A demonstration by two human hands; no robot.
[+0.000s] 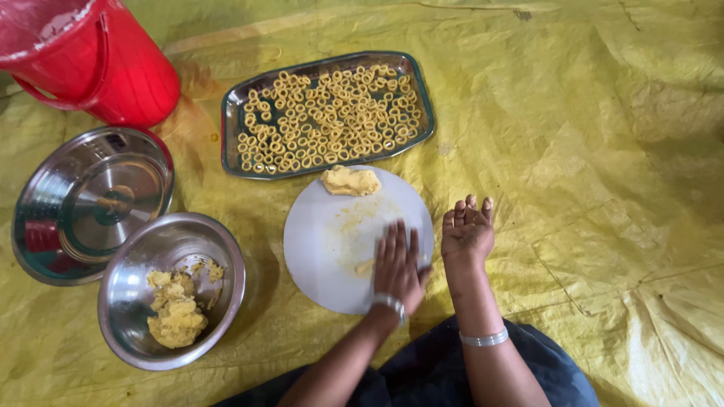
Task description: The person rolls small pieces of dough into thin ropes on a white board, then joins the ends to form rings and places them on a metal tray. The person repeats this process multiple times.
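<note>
Steel tray of dough rings, bowl of dough

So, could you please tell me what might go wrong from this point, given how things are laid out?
1. The left hand presses dough near the white round board's right edge; the piece might roll onto the yellow sheet.
2. The dough lump sits at the board's far rim and could slide off.
3. The tray of dough rings lies just beyond; a forward reach may disturb them.

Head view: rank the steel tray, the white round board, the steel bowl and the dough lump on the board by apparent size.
1. Tray
2. Board and bowl: too alike to rank
3. Dough lump, clearly smallest
</note>
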